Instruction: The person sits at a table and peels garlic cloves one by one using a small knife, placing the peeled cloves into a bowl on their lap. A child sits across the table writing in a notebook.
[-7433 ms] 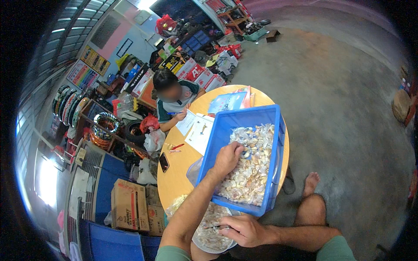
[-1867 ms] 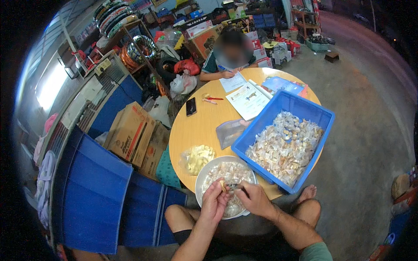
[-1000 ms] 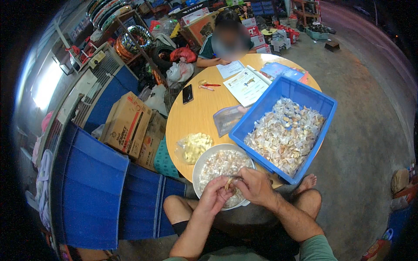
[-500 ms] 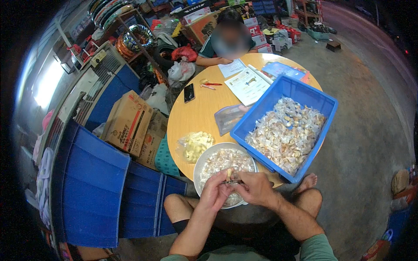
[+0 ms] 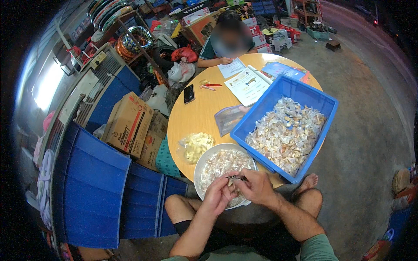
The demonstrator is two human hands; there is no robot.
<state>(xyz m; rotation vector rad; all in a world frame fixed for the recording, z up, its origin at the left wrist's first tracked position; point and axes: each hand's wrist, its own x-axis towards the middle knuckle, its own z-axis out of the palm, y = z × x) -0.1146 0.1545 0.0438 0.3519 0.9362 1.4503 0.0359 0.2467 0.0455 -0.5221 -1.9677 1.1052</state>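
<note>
My left hand (image 5: 219,194) and my right hand (image 5: 256,188) meet over a round metal bowl (image 5: 201,164) at the near edge of a round wooden table (image 5: 196,117). Both pinch one small wrapped piece (image 5: 234,179) between their fingertips. The bowl is full of similar small pale pieces. A blue plastic crate (image 5: 320,101), heaped with the same small clear-wrapped pieces, stands just right of the bowl. A small clear bag of yellowish pieces (image 5: 195,145) lies left of the bowl.
Another person (image 5: 226,41) sits at the far side with papers (image 5: 249,85), a black phone (image 5: 189,93) and a red pen (image 5: 212,85). An empty clear bag (image 5: 227,118) lies mid-table. Cardboard boxes (image 5: 129,125) and blue panels (image 5: 93,187) stand left. Concrete floor lies right.
Seconds ago my left hand reached into the blue crate; now both hands sit together over the bowl. In the last second they barely shifted, still working one small piece.
</note>
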